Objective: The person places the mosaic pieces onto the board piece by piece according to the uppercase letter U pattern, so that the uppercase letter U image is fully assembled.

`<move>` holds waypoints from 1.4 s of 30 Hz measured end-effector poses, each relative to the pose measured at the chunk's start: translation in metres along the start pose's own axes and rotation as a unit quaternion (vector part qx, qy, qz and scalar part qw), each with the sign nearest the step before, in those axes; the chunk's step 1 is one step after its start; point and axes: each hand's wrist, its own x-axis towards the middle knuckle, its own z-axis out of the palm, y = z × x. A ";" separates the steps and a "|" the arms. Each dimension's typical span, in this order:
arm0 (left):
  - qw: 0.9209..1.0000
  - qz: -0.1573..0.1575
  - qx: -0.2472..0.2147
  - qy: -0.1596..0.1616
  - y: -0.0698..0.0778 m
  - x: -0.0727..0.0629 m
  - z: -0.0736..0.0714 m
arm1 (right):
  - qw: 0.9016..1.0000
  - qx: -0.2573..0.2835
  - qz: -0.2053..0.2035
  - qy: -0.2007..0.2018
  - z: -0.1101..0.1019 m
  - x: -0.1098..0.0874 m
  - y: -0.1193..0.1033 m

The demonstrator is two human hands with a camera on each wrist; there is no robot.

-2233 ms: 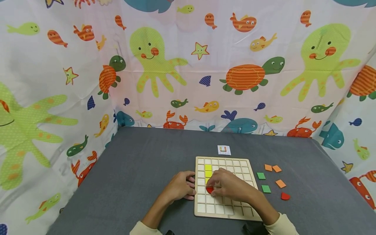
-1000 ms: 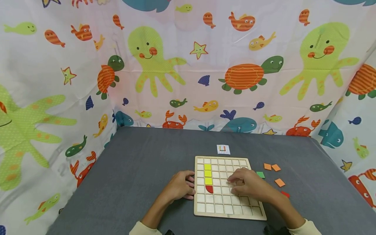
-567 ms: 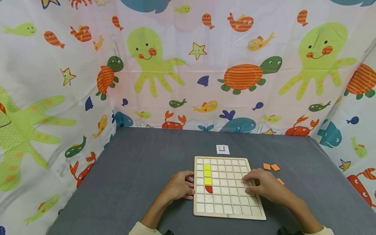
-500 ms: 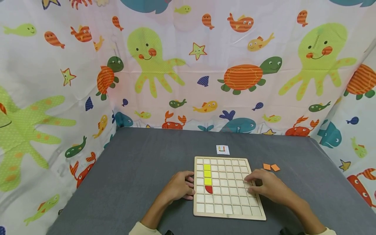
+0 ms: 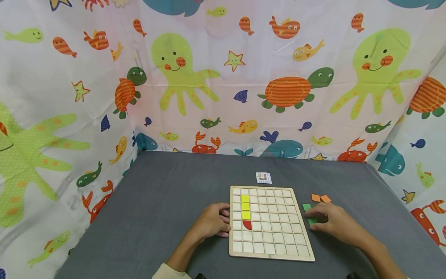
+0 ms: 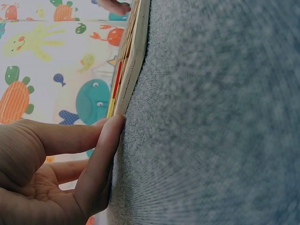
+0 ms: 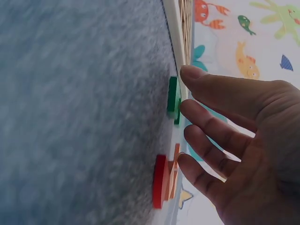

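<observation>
R grip (image 5: 330, 219) moved off board (image 5: 271, 256), fingers apart, nr green tiles (image 5: 306, 207), touch unclear

The counter (image 5: 174, 186) was grey, the gridded board (image 5: 270, 255) cream (yellow tiles (image 5: 246, 206), a red piece (image 5: 247, 224) at their six o'clock). Towards its two o'clock were green squares (image 5: 306, 207) and orange squares (image 5: 316, 198); the white backdrop (image 5: 210, 83) bore orange-striped turtles (image 5: 287, 91).

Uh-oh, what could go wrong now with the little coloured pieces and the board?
Maybe two things. The right hand is right by the green squares, with orange squares just beyond, so it might bump one while picking up another. And the left hand touches the edge of the board; a hard push might slide it and jiggle the yellow squares.
</observation>
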 end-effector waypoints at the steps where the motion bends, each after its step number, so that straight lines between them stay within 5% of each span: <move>1: 1.000 0.000 0.000 0.000 0.000 0.000 0.000 | 1.000 -0.007 -0.002 -0.001 -0.001 -0.001 0.001; 24: 1.000 0.006 -0.001 0.002 0.000 -0.001 0.001 | 0.999 -0.005 0.036 -0.024 -0.005 -0.009 0.011; 42: 1.000 0.006 -0.001 0.000 0.000 0.000 0.000 | 0.999 -0.013 0.034 0.002 -0.001 -0.005 0.002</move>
